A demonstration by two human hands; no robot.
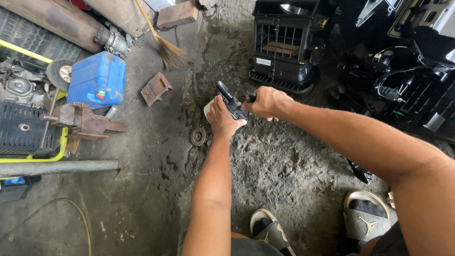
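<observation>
Head view: left hand (223, 119) and right hand (268, 102) both clasp black tool (231, 101); rusty disc (197, 136) near

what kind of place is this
Probably a rough repair workshop or garage: a rusty bench vise on the stained concrete floor, a yellow-framed engine machine, and black vehicle vent housings nearby.

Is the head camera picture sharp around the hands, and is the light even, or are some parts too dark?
Head view: left hand, right hand and black tool are sharp; soft daylight, no glare; black housings top right lose detail in shadow; wide-angle lens bends the edges.
</observation>
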